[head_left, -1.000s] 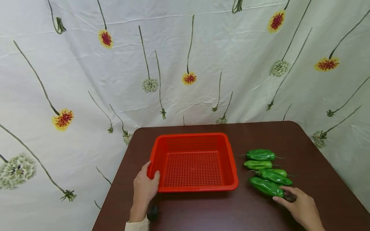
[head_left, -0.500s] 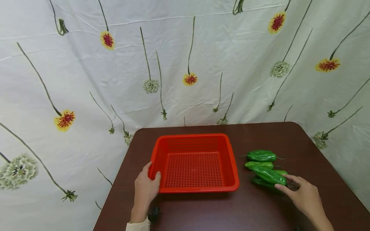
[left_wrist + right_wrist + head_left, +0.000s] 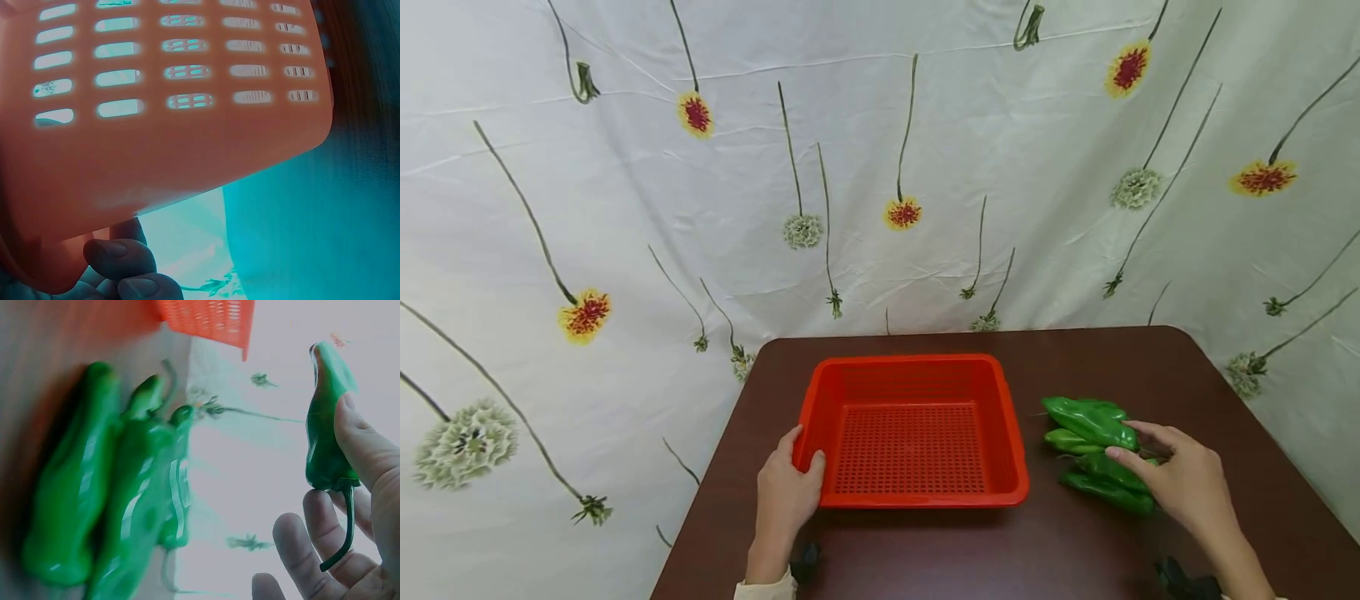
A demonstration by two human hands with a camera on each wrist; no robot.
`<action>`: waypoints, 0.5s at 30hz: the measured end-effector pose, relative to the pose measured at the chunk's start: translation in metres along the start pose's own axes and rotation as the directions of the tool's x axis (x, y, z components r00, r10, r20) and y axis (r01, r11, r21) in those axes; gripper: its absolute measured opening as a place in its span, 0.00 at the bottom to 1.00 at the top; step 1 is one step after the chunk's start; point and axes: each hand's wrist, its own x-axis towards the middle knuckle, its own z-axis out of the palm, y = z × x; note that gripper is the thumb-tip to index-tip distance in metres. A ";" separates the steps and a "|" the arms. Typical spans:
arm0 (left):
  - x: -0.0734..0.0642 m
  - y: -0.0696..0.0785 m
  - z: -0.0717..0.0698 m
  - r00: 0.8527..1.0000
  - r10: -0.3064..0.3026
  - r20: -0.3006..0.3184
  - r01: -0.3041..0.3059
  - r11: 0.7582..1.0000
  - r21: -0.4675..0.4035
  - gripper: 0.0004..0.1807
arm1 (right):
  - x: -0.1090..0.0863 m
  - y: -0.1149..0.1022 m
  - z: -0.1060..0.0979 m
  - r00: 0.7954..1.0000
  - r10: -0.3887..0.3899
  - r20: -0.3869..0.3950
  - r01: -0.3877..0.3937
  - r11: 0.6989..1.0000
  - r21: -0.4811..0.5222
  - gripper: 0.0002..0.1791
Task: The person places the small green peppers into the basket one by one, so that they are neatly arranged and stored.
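Observation:
In the head view, my left hand grips the left side of a red plastic basket, thumb over the rim. The left wrist view shows the basket's slotted wall close up, with curled fingertips beneath its edge. My right hand pinches a green pepper near its stem end. In the right wrist view, this pepper is held in the air, its stem hanging towards the palm. More green peppers lie below it, partly covered by the hand and the held pepper.
The basket has no visible contents and stands on a dark brown table, left of the peppers. Behind the table hangs a white cloth printed with flowers. Dark wrist gear shows by the right forearm.
My right hand has lifted a pepper from the front of the group and carried it up and back over the others. The left hand keeps its grip on the basket. The head view has shifted slightly.

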 end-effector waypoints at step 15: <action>-0.001 -0.002 0.002 1.000 0.003 -0.006 -0.003 1.000 -0.020 0.32 | 0.041 -0.044 0.008 0.991 -0.132 -0.028 0.133 0.988 0.080 0.26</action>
